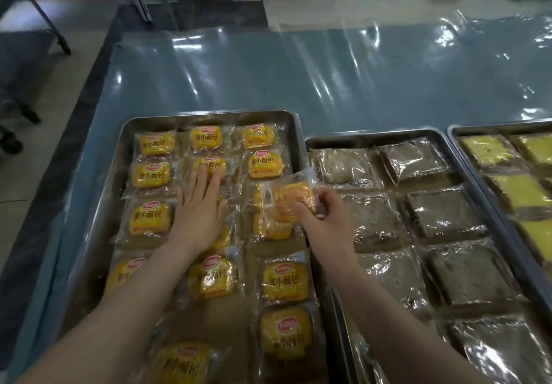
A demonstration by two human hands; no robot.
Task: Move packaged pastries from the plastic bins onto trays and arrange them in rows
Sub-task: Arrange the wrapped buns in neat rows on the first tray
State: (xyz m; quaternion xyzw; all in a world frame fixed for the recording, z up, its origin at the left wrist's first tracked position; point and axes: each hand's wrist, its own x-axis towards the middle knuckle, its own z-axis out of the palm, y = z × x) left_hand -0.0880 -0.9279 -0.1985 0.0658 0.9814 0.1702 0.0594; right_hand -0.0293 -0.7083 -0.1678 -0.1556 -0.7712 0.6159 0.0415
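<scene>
left hand (198,213): open flat, fingers straight and close together, pressing on the yellow packets (150,222) in the middle column of the left tray (125,132).
right hand (325,222): thumb and fingers clamped round one pastry packet (286,201).
pastry packet: held tilted, plain side up, over the left tray's right column, near its right rim.
left tray: steel, at the table's (298,79) near left; yellow packets lie in three columns.
middle tray (358,137): just beside the left tray's right rim; brown slices (445,213) in clear wrap, two columns.
right tray (454,132): towards the table's right edge, partly cut off; wrapped yellow cake pieces (519,192).
table: covered with a glossy plastic sheet.
</scene>
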